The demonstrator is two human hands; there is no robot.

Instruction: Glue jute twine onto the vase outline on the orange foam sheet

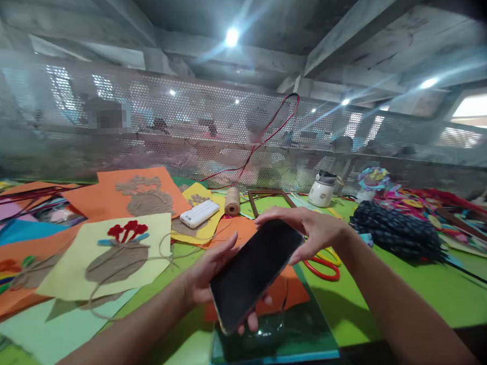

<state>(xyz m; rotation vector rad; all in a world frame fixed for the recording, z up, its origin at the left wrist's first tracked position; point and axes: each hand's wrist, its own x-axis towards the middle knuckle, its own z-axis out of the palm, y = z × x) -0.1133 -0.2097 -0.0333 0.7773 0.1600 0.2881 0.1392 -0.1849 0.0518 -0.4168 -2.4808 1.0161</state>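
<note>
A smartphone (255, 271) with a dark screen is held tilted over the table between both hands. My left hand (205, 278) wraps round its lower left side, fingertips showing beneath the bottom edge. With thumb and fingers, my right hand (310, 228) grips the upper right end. Below the phone lie an orange sheet (294, 290) and a dark green board (306, 336) with a blue front edge. Red-handled scissors (326, 276) rest just right of the phone, partly hidden by my right hand.
Left lies a pale yellow sheet (158, 261) bearing a brown vase shape and red flowers. Behind stand a twine spool (232, 201), a white power bank (199, 213) and a white bottle (321, 190). A dark patterned cloth bundle (397, 232) sits right. A perforated metal screen (220, 119) borders the table.
</note>
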